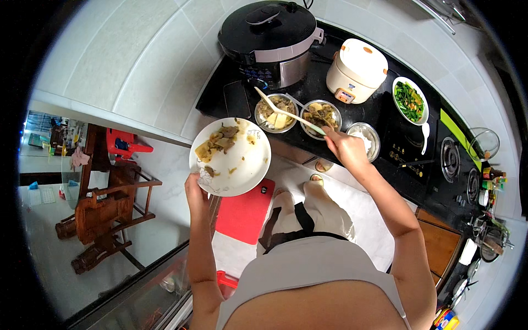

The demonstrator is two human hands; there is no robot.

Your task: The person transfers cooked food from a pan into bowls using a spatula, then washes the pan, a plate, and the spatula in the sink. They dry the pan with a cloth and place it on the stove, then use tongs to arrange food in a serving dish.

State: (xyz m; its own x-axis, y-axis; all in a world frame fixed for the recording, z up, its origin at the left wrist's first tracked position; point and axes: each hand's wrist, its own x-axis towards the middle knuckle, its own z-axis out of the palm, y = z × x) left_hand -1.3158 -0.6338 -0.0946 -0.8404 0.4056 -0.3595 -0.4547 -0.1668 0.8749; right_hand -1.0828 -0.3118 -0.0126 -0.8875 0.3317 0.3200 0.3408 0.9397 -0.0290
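Note:
My left hand (195, 193) grips the near left rim of a white plate (243, 173) with a floral pattern. Pieces of cooked meat and vegetables (218, 142) lie mostly on its far left side. In my right hand (346, 146) is a long pale utensil (284, 112) with a green handle end, reaching over two metal bowls. The left metal bowl (270, 128) and the middle metal bowl (339, 113) both hold similar cooked food. A grey handle (295, 100) leans between them. Partly behind my right hand, a third metal bowl (376, 144) contains white rice.
A black pressure cooker (268, 45), a smartphone (237, 99) and a cream rice cooker (357, 72) stand or lie on the black counter (317, 78). Farther right are a dish of greens (409, 103), a white spoon (425, 138) and a gas burner (449, 159). Wooden chairs (107, 210) stand left.

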